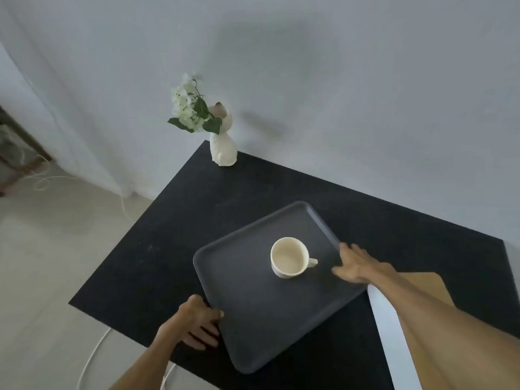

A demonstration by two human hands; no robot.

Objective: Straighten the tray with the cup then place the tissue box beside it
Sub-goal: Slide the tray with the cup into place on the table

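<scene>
Looking down from head height, a black worktop point(174, 235) carries a dark grey tray point(253, 305) lying at an angle to the worktop's edges. A cream cup point(289, 257) stands upright on the tray, toward its far half, handle pointing to 3 o'clock. The left hand point(197, 323) grips the tray's rim at about 8 o'clock from the cup, thumb on top of the rim and fingers point(201, 337) curled under it. The right hand point(356, 266) rests on the rim at 3 o'clock, its fingers point(344, 249) spread flat over the edge. A tan and white object at 4 o'clock (mostly hidden by the right forearm) may be the tissue box point(419, 282); I cannot tell. A white vase point(222, 150) of pale flowers stands at the worktop's far corner, at 11 o'clock
</scene>
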